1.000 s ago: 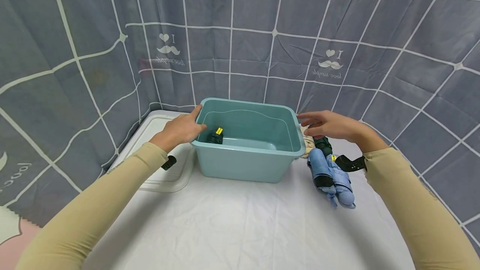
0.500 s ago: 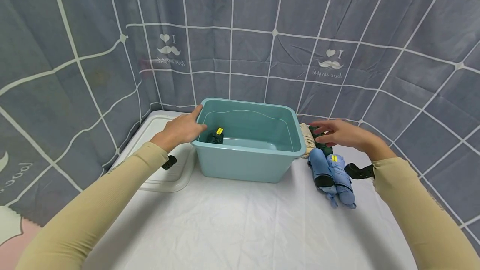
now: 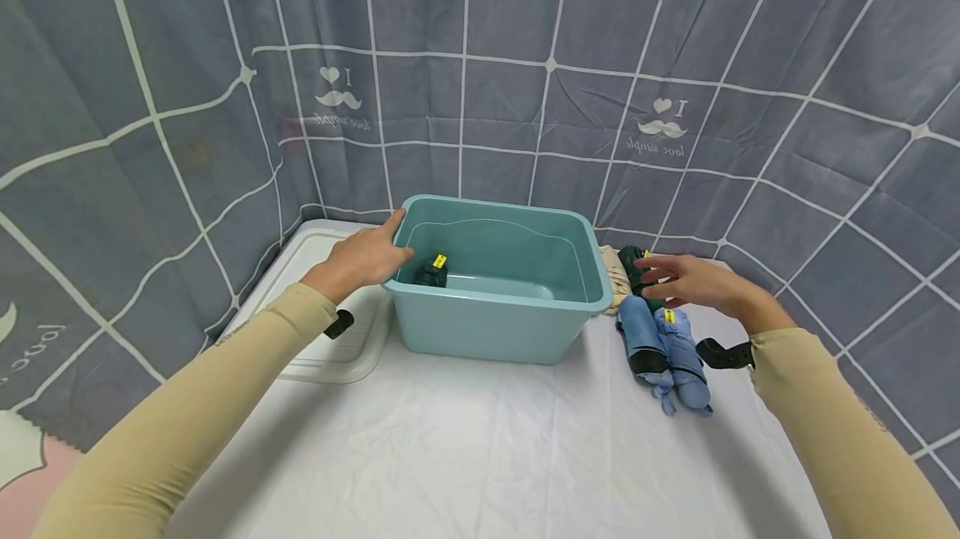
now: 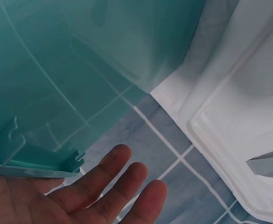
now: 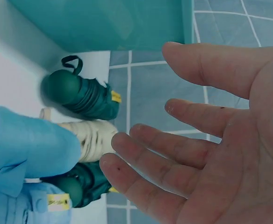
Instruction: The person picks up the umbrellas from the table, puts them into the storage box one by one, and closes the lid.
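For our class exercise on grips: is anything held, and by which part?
The left hand holds the tub by its left-end rim; the right hand holds nothing.

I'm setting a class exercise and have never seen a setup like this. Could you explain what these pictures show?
There is no machine: a person works with two bare hands. The wide pictures come from a camera worn on the head; the two others come from cameras on the left and right wrists.

On the white cloth stands an open blue-green tub, with what looks like its white lid to the left. To the right lie what seem to be folded umbrellas: two blue, one beige and two green. A dark bundle with a yellow tag lies inside the tub.

The left hand touches the tub's rim. The right hand, near the umbrellas, holds nothing.
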`<state>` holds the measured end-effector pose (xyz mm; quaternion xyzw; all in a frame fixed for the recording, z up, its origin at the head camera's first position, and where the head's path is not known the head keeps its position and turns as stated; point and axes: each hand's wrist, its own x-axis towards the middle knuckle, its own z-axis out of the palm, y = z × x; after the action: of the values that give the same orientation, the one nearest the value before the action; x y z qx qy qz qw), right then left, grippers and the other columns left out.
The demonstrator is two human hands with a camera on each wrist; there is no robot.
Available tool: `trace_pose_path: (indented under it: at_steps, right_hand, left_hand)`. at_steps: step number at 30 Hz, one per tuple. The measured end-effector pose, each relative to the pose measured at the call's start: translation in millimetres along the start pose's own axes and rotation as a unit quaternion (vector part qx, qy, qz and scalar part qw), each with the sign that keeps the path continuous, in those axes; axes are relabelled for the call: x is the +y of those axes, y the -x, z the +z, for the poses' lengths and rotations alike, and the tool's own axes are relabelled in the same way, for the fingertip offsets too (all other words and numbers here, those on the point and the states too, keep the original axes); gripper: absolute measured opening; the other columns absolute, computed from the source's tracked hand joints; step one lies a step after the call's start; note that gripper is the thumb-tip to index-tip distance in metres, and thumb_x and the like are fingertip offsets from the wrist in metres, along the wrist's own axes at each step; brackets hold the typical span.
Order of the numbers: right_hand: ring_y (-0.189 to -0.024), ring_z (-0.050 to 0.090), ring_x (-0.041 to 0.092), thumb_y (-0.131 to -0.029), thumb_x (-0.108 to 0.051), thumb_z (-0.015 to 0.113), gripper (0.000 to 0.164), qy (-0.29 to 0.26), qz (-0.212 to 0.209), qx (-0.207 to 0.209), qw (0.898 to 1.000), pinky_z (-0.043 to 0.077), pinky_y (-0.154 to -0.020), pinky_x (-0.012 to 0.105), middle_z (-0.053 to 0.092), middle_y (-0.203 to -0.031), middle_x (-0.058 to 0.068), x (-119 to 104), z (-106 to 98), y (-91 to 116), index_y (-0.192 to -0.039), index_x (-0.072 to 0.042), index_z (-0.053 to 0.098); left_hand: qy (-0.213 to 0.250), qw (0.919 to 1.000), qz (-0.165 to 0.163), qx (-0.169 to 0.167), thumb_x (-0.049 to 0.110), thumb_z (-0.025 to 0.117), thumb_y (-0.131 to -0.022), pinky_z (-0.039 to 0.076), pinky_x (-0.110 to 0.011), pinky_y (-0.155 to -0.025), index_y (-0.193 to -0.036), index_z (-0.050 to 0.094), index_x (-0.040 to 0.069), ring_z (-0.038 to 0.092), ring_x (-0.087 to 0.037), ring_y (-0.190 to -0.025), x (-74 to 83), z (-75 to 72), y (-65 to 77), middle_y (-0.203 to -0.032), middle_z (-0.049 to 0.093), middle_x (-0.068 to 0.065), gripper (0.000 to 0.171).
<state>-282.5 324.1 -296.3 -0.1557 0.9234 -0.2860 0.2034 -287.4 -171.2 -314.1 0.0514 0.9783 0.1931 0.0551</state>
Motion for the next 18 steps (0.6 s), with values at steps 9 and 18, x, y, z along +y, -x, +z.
trace_pose_path:
  at_steps: [9,18]
  right_hand:
    - [-0.128,0.055,0.041,-0.099,-0.030,0.064,0.075,-0.028,0.018,-0.006,0.999,0.053,-0.096,0.050,0.040,-0.150,0.034,15.5,8.6,-0.7,-0.157,0.001,0.028]
    - [-0.134,0.048,0.046,-0.098,-0.031,0.066,0.081,-0.043,0.043,-0.009,0.998,0.053,-0.095,0.050,0.036,-0.152,0.036,30.7,16.6,-3.5,-0.158,0.001,0.023]
  left_hand:
    - [0.000,1.0000,-0.002,0.000,0.048,0.044,-0.099,0.047,-0.059,-0.089,-0.164,0.000,0.023,0.050,-0.044,-0.133,0.2,-0.1,0.6,-0.156,0.038,-0.027,0.082]
    - [0.002,1.0000,-0.002,0.001,0.048,0.043,-0.099,0.048,-0.058,-0.086,-0.164,0.000,0.024,0.052,-0.044,-0.130,0.0,1.1,-0.5,-0.156,0.039,-0.027,0.082]
